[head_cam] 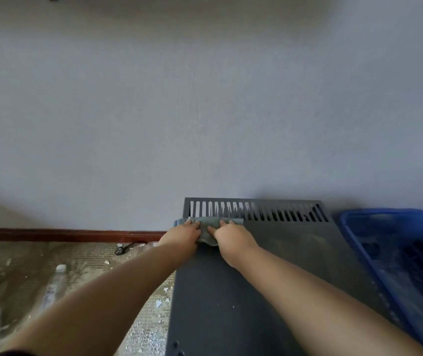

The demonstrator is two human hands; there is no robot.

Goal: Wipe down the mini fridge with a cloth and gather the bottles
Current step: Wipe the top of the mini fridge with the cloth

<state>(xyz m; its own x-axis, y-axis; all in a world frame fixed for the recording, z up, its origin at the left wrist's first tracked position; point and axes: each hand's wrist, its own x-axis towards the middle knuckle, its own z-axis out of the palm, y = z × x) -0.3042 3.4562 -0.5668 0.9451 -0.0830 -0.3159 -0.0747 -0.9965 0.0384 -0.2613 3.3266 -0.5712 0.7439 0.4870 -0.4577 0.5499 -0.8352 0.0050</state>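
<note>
cloth: blue-green, bunched, lying on the top panel of the mini fridge at its far left corner, just in front of the vent slots
cloth axis: long side running left to right, parallel to the slot row; left end poking past the fridge's left edge
left hand: on the cloth's left end, fingers bent over it, thumb hidden; grip or plain press, cannot tell
right hand: just beside the left, thumb and fingers pinching the bunched middle and right part of the cloth
hands: close together, cloth between and under them, both arms stretched out far from the body
step in hand: probably wiping the back strip of the top panel
key relation: unwiped panel lying to the right of and nearer than the hands; dusty smears showing to the right, near the basket
next move, a guess: sweep right along the slots or pull back toward the body; right hand better placed to lead, being on the inner side
bottle: clear, white cap, lying on the littered floor well left of the fridge, long axis running away from the body; left hand nearer to it
basket: blue, touching or just beside the fridge's right edge; contents blurred
progress: early, bottle not yet gathered
</note>
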